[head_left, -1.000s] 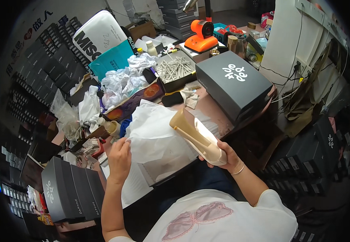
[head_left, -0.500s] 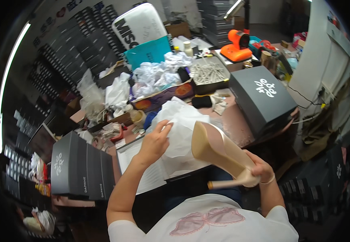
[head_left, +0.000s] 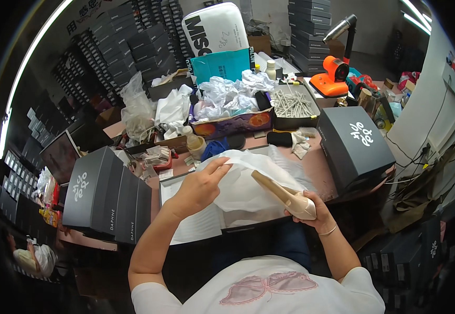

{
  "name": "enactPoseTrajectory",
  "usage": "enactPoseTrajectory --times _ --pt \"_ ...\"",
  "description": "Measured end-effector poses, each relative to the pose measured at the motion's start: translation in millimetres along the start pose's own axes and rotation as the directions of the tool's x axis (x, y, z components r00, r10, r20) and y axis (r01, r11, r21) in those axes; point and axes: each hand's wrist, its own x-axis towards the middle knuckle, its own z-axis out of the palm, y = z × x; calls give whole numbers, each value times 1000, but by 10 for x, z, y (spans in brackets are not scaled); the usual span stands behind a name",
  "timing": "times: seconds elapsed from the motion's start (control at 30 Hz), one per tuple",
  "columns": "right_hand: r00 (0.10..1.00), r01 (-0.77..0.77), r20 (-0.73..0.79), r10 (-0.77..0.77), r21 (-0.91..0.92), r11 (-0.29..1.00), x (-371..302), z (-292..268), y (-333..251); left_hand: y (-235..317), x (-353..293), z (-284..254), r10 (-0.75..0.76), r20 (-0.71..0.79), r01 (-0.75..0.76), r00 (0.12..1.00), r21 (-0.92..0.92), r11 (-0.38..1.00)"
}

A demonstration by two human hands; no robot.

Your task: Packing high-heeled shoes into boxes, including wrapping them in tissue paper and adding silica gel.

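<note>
Bright fluorescent tube (head_left: 22, 67) bowed by fisheye distortion at left, dim box stacks (head_left: 149, 46) behind, black vignetted rim.

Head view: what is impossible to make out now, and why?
All in the head view:
Part of the right hand: behind the shoe.
What lies under the white tissue paper: covered.
Inside of the dark box at right: closed top hides it.
Rest of the white shirt: beyond the bottom edge.

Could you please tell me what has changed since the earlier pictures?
The beige high-heeled shoe has turned in the right hand: its sole no longer faces the camera as broadly as half a second ago. It stays held; the left hand stays at the white tissue paper.
</note>
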Motion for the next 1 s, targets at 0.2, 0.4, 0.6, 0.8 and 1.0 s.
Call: enactPoseTrajectory --times 0.2,0.4,0.6,0.8,1.0 --pt "989 -38 143 20 121 992 22 95 45 44 149 152 84 -20 -85 996 -68 994" --pt "995 38 99 -30 -83 996 135 441 156 618 -27 173 316 5 -314 949 -95 945" --pt "956 287 0 -294 -212 934 723 631 525 965 -76 579 449 -208 -495 869 -396 774" --pt "979 204 99 -179 -456 866 397 590 447 1084 -215 780 338 -189 -378 922 -625 683" --pt "986 167 71 -152 -485 858 414 519 530 1291 -317 1048 393 -31 -327 919 -619 715"
